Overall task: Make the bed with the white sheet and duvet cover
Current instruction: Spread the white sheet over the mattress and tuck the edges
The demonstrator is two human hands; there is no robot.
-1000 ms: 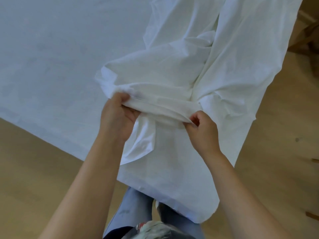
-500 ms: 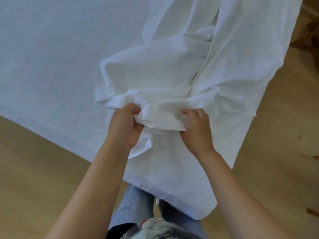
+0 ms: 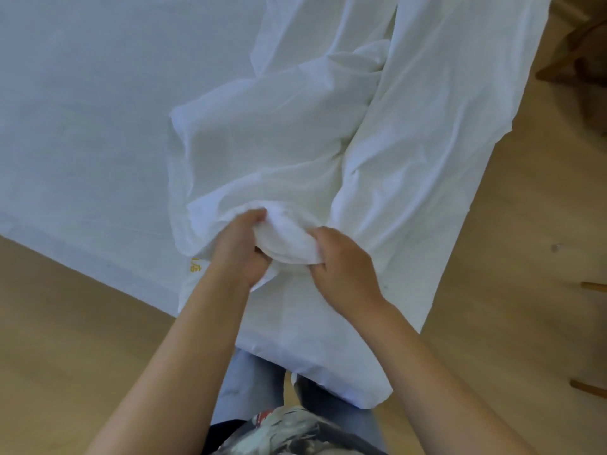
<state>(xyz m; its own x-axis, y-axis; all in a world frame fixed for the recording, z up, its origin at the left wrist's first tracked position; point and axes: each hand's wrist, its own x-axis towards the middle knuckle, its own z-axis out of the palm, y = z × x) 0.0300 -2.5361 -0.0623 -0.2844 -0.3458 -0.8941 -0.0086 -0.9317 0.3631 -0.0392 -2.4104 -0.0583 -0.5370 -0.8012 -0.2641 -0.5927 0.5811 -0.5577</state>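
1. white sheet (image 3: 82, 126): spread flat over the bed, fills far left & ctr; its near edge runs diagonally above the floor (image 3: 65, 339) (light wood, seen near left & right).
2. duvet cover (image 3: 279, 142): white, crumpled, lies on top of the sheet from ctr to far right; long folds run from far right down to near ctr. White cloth also hangs over the bed's near corner; can't tell if that is cover or sheet.
3. left hand (image 3: 241, 247): fingers curled round a bunched wad of the cover, gripping it from the left.
4. right hand (image 3: 341, 267): clenched on the same wad from the right; wad sits between the two hands, which are close together.
5. yellow print (image 3: 196, 266): small mark on the fabric just left of the left wrist, illegible.
6. jeans (image 3: 249, 382): person's legs, near ctr, partly behind the hanging cloth.
7. dark wooden furniture (image 3: 578, 50): far right, cut off by the frame edge.
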